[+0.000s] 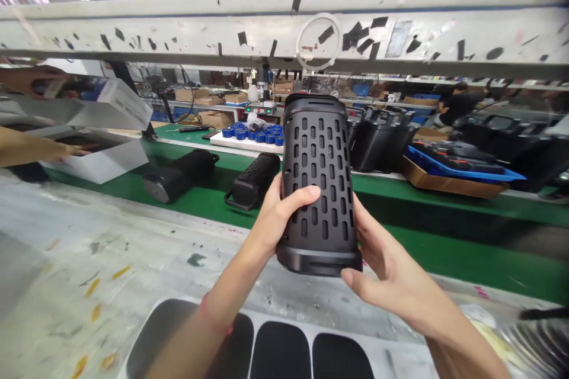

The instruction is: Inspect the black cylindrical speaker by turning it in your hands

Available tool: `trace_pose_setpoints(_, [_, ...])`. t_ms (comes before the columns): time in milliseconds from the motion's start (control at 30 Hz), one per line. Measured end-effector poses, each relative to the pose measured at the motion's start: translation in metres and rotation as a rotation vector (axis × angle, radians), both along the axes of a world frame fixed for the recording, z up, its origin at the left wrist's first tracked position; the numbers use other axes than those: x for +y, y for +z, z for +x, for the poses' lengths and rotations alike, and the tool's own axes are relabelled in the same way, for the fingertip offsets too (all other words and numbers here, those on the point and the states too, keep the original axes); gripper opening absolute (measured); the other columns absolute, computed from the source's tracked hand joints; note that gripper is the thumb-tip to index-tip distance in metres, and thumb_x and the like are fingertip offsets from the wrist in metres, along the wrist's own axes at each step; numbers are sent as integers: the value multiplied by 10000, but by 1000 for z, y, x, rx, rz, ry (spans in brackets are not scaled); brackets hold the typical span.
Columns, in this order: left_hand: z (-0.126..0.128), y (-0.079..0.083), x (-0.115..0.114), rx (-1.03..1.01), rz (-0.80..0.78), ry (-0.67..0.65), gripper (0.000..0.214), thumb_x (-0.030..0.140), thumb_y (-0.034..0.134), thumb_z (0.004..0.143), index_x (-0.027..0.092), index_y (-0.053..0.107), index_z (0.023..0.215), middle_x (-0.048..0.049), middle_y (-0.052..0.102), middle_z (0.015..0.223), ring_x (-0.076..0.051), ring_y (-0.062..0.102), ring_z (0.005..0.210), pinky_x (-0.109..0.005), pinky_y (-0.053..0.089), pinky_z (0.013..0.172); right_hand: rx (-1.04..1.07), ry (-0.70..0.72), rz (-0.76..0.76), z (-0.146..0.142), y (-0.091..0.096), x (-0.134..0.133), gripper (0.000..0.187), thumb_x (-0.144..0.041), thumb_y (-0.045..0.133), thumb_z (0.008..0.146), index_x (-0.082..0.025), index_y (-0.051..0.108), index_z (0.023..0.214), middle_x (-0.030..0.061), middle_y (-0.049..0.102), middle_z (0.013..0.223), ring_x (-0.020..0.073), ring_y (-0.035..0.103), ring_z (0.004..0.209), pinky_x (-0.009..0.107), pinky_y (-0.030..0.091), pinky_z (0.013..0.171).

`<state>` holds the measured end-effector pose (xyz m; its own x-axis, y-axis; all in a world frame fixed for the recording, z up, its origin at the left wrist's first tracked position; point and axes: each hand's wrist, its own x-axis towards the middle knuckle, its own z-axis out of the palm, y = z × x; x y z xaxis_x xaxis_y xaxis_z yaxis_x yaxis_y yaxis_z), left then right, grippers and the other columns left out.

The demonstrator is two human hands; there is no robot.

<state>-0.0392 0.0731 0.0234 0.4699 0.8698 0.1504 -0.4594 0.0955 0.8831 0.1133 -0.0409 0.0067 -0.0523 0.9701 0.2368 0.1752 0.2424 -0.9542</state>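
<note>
Both hands, left (278, 213) and right (384, 266), are gripping the upright speaker (317, 183), seemingly inspecting it; turning it needs care.

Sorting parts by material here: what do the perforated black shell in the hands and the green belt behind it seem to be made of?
The perforated shell looks like matte black moulded plastic or rubber: even slots, dull sheen. The green belt looks like smooth rubbery sheet, faintly glossy. Neither is certain.

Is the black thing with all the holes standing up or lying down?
Standing up. The black perforated speaker is held upright between the left hand and right hand, its flat end at the bottom.
</note>
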Motion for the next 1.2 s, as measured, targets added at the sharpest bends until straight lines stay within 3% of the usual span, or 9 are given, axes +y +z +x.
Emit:
trace_pose_setpoints(267, [0,4,-3,-20,4,-30,576,386,849,689,171,619,1172,-97,725,1175,-287,704,1063,-370,589,905,40,-25,6,-8,-2,-4,999,-150,677,835,-363,106,1628,-19,255,1634,152,354,1463,274,358,1150])
trace_pose_setpoints(400, [0,3,-4,-14,9,-25,576,377,852,693,177,614,1177,-96,720,1193,-298,696,1095,-386,574,944,50,-101,44,-7,-5,-4,961,-147,673,847,-390,151,1617,-40,265,1630,141,356,1461,256,346,1147])
trace_pose_setpoints(567, [-1,1,-6,-18,6,-37,581,393,847,704,180,609,1190,-103,711,1209,-311,688,1108,-414,567,955,48,-2,53,-2,-5,-7,911,-86,628,879,-460,203,1592,-89,253,1629,116,337,1464,200,340,1138])
trace_pose_setpoints(700, [-1,2,-7,-25,8,-53,591,393,852,696,184,606,1191,-103,698,1224,-300,675,1127,-407,552,975,2,-47,81,-4,-3,-11,955,-78,633,891,-497,134,1589,-126,226,1631,87,264,1479,142,336,1108])
trace_pose_setpoints(833, [-3,6,-10,-24,-22,-74,629,421,864,674,181,601,1192,-102,700,1193,-305,682,1088,-404,561,931,-69,5,89,-8,6,-19,1052,3,587,851,-528,44,1579,-184,138,1634,42,190,1482,123,259,1129])
trace_pose_setpoints(967, [-5,9,-13,-34,13,-63,577,396,851,686,189,611,1168,-88,709,1186,-300,674,1115,-386,553,953,-73,-74,23,-16,16,-26,979,-51,593,892,-501,73,1590,-180,163,1630,37,212,1479,113,257,1132])
trace_pose_setpoints(1067, [-4,9,-15,-58,24,-74,560,381,851,689,194,615,1161,-85,714,1174,-300,675,1112,-380,557,950,-45,-150,-21,-18,17,-28,931,-118,619,919,-465,91,1603,-142,198,1633,86,205,1494,155,301,1144])
trace_pose_setpoints(1200, [-2,7,-15,-72,0,-75,556,394,851,691,195,635,1162,-86,718,1153,-299,682,1080,-371,571,912,21,-116,-30,-12,13,-29,875,-178,650,913,-464,184,1596,-109,199,1638,154,308,1473,219,388,1100])
